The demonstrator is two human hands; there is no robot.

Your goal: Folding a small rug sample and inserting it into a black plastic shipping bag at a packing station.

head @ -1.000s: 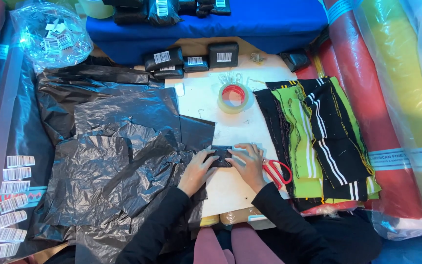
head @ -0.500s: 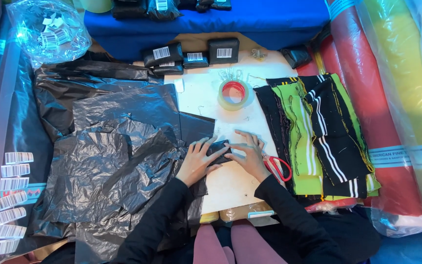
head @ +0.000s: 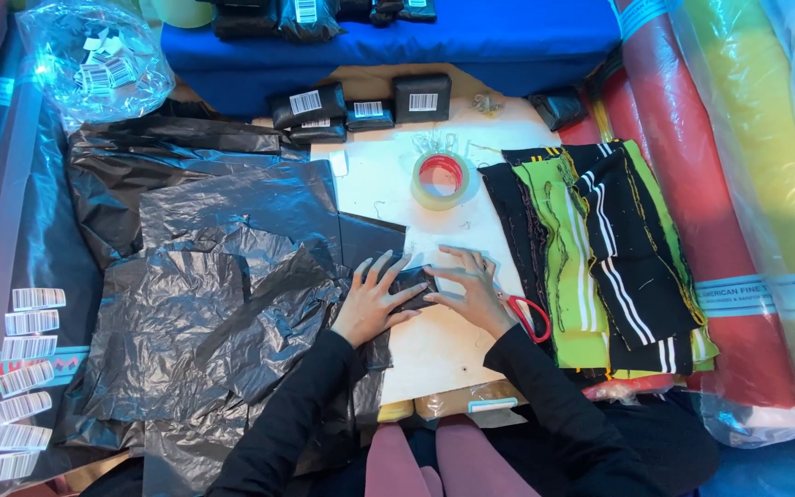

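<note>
My left hand (head: 373, 299) and my right hand (head: 467, 289) both press flat on a small black plastic-wrapped packet (head: 413, 280) lying on the white board (head: 434, 350). Fingers of both hands are spread over the packet and fold its wrapping around it. Most of the packet is hidden under the fingers. Loose black plastic sheets (head: 213, 294) lie just left of my left hand. Red-handled scissors (head: 531, 317) rest right beside my right wrist.
A roll of clear tape with a red core (head: 441, 179) sits farther up the board. Black and green striped fabric pieces (head: 604, 248) are stacked at the right. Several wrapped black packets with label stickers (head: 361, 106) line the far edge. Sticker strips (head: 25, 368) lie at left.
Both hands have stayed on the packet, shifting slightly as they press and fold its black wrap. The view has tilted a little; nothing else has moved.
</note>
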